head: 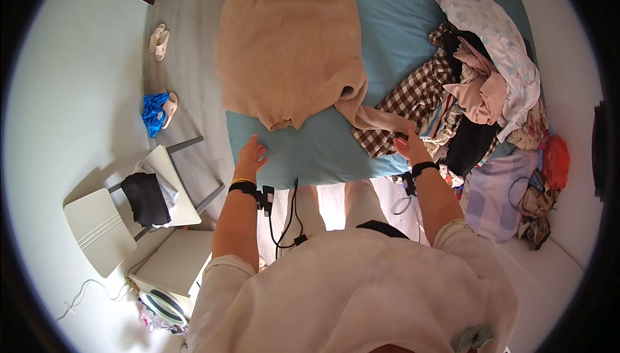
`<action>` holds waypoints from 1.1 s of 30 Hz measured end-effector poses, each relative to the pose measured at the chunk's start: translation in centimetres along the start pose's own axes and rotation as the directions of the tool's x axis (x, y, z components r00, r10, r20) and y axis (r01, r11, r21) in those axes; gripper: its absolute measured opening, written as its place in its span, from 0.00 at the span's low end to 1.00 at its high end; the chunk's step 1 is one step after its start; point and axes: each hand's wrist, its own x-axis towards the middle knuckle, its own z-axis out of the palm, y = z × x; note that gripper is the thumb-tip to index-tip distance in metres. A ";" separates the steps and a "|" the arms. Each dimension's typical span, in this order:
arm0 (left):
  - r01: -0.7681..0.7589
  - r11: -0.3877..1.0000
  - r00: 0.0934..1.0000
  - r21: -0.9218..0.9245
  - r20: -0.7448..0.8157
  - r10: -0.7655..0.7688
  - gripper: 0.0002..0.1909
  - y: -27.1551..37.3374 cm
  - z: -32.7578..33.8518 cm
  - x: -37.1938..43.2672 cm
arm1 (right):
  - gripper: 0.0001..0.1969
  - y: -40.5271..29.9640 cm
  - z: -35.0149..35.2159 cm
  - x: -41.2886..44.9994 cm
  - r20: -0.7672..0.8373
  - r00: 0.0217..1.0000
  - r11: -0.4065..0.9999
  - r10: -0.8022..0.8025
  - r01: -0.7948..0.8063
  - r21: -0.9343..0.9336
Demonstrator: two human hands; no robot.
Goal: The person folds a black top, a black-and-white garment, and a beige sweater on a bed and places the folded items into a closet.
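Note:
A beige ribbed knit sweater (pixel 290 43) lies spread on the blue-green bed sheet (pixel 310 154), its neckline towards me. One sleeve (pixel 378 117) stretches out to the right, over a brown-and-white checked garment (pixel 416 87). At that sleeve's cuff is my right hand (pixel 410 147), its fingertips touching the knit; whether they pinch it is hard to see. My left hand (pixel 252 154) hovers near the bed's front left corner, fingers apart and holding nothing, just short of the neckline. The sweater's other sleeve is out of sight.
Piled clothes (pixel 479 87) cover the bed's right side, with a spotted white cloth (pixel 503 48) on top. A folding chair (pixel 169 188) on the left bears a folded black cloth (pixel 145 199). Black cables (pixel 290 217) hang by my left wrist. Slippers (pixel 162 45) lie on the floor.

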 end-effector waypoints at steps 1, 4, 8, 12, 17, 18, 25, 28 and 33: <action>0.002 1.000 1.000 -0.003 0.002 -0.002 0.33 -0.1 1.1 0.2 | 0.33 0.1 1.4 -0.3 -0.064 0.998 0.992 0.011 -0.002 0.128; -0.003 0.992 0.995 -0.130 0.098 0.015 0.35 -0.1 4.6 0.4 | 0.30 -1.1 2.8 0.9 -0.072 0.987 0.963 0.144 -0.123 0.238; 0.000 0.979 0.974 -0.203 0.221 0.046 0.37 0.1 8.2 1.4 | 0.19 -3.5 2.9 0.6 0.026 0.983 0.984 -0.180 0.180 0.000; 0.022 0.954 0.991 -0.298 0.135 0.019 0.28 -0.9 8.5 4.5 | 0.15 -10.7 0.3 -3.9 0.248 0.796 0.816 -0.553 0.577 -0.031; -0.084 0.891 0.971 -0.446 0.164 0.174 0.15 -0.9 8.6 5.1 | 0.21 -26.5 -14.3 -8.3 0.195 0.234 0.118 -0.953 0.874 -0.472; -0.153 0.876 0.965 -0.458 0.122 0.232 0.13 -0.7 9.1 4.2 | 0.21 -28.5 -16.2 -10.5 0.189 0.135 0.003 -0.973 0.821 -0.570; -0.154 0.897 0.946 -0.414 0.200 0.254 0.16 -3.6 6.4 -4.8 | 0.13 -35.8 -16.5 -19.3 -0.132 0.323 0.348 -0.937 0.884 -0.312; -0.017 0.963 0.948 -0.270 0.303 0.101 0.14 -7.8 8.4 -9.5 | 0.15 -41.1 -23.4 -16.9 -0.156 0.139 0.192 -0.978 0.892 -0.409; 0.222 0.966 0.870 0.133 0.420 -0.258 0.15 -12.8 12.7 -11.8 | 0.19 -41.7 -29.1 -11.1 -0.195 0.291 0.318 -0.937 0.477 -0.819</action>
